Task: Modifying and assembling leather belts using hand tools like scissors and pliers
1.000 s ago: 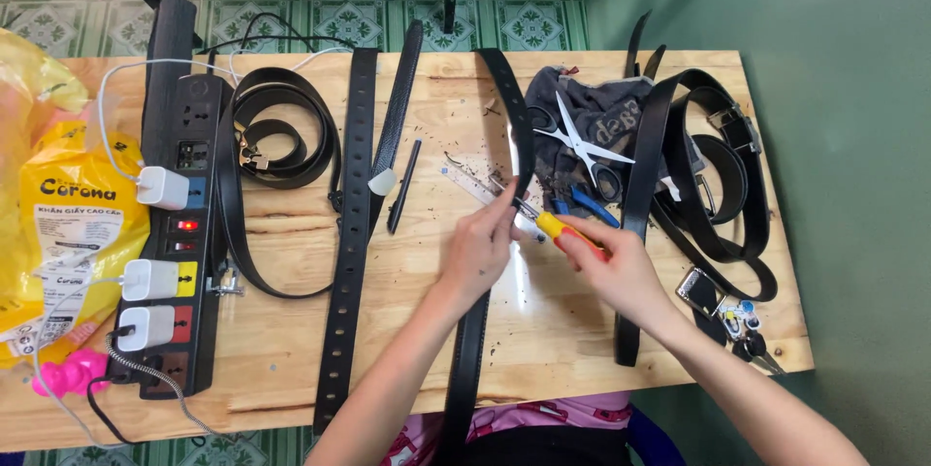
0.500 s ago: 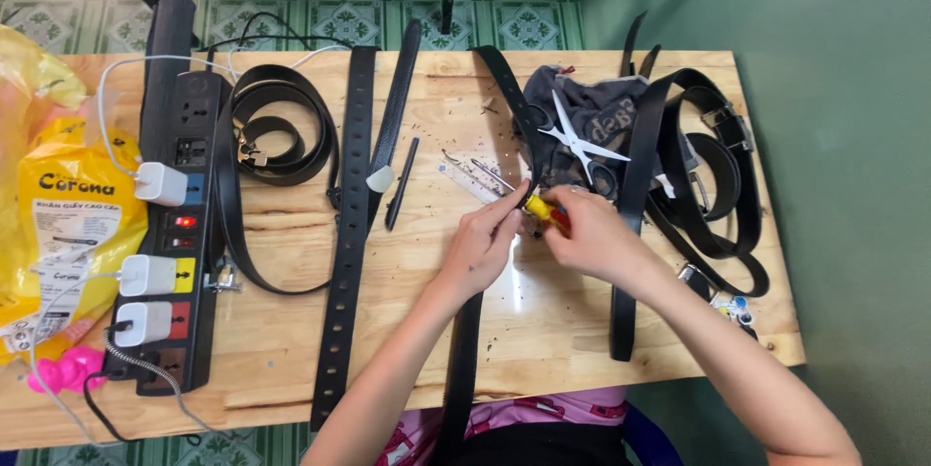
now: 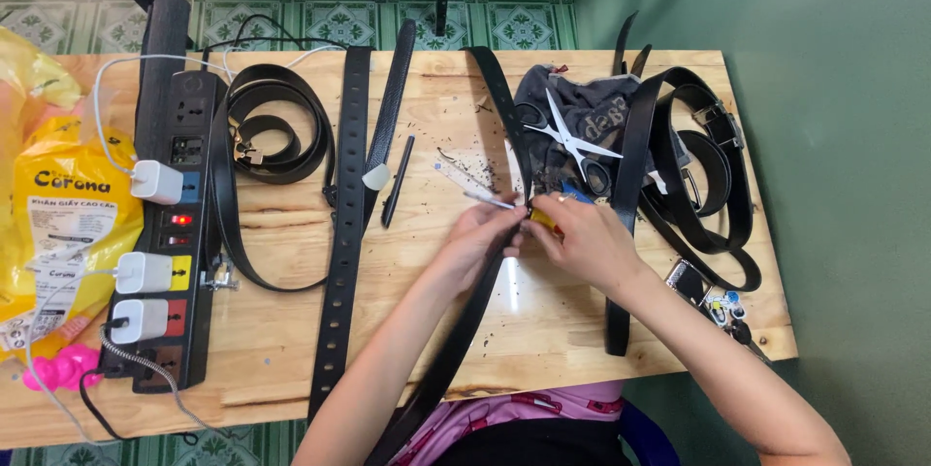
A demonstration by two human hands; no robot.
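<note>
A long black belt (image 3: 504,107) runs from the table's far edge down toward me. My left hand (image 3: 482,238) pinches this belt near the table's middle. My right hand (image 3: 582,238) grips a small yellow-handled tool (image 3: 541,221) whose tip meets the belt beside my left fingers. A thin white stick (image 3: 490,199) lies just above my left hand. Scissors (image 3: 572,141) rest on a dark grey cloth (image 3: 582,117) beyond my right hand.
Several other black belts lie across the wooden table (image 3: 291,369), some coiled at the right (image 3: 703,175) and left (image 3: 276,131). A black power strip (image 3: 170,233) with white chargers sits at the left beside a yellow bag (image 3: 58,224). Keys (image 3: 722,311) lie near the right edge.
My right hand has moved left, toward my left hand, bringing the yellow-handled tool onto the belt. Both hands are now close together.
</note>
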